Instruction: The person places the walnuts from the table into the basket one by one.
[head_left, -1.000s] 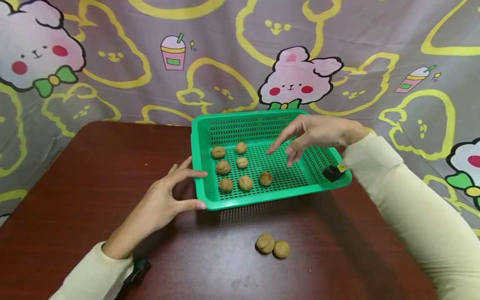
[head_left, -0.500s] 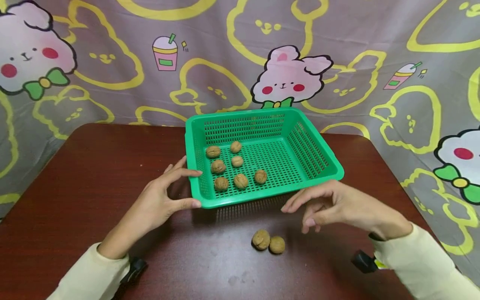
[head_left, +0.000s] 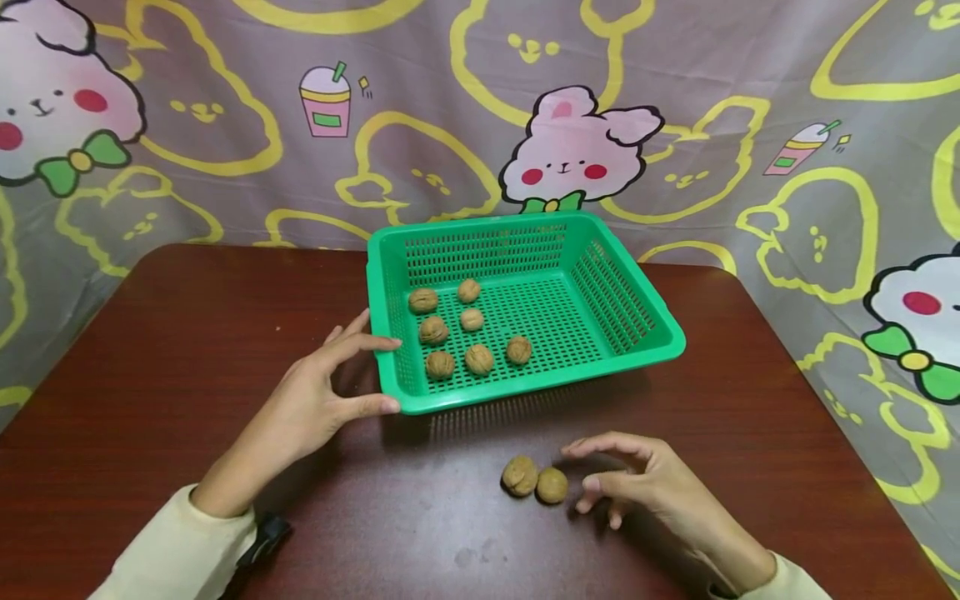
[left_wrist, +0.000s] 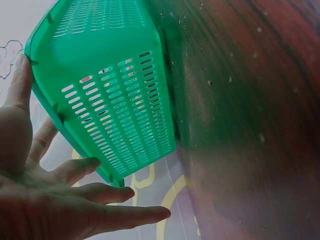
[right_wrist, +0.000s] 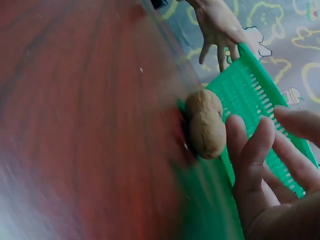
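A green plastic basket [head_left: 540, 386] stands on the table, holding several walnuts [head_left: 479, 359] toward its left side. At its left end my left hand [head_left: 303, 408] touches the rim with thumb and index finger. The other fingers reach out along the outside wall, fairly straight in the left wrist view. Two walnuts lie together on the tabletop in front of the basket, a larger one [head_left: 519, 476] and a smaller one [head_left: 552, 485]. Just right of them hovers my right hand [head_left: 652, 483], fingers loosely bent and apart, holding nothing. In the right wrist view its fingertips are close to the walnut pair [right_wrist: 206, 135].
The dark reddish-brown table [head_left: 187, 350] reaches back to a grey curtain [head_left: 435, 67] printed with cartoon bunnies. A black wrist strap [head_left: 266, 537] shows at the left sleeve.
My right hand has come out from over the basket and down to the two walnuts on the table. The left hand stays at the basket's rim. The head view has shifted slightly.
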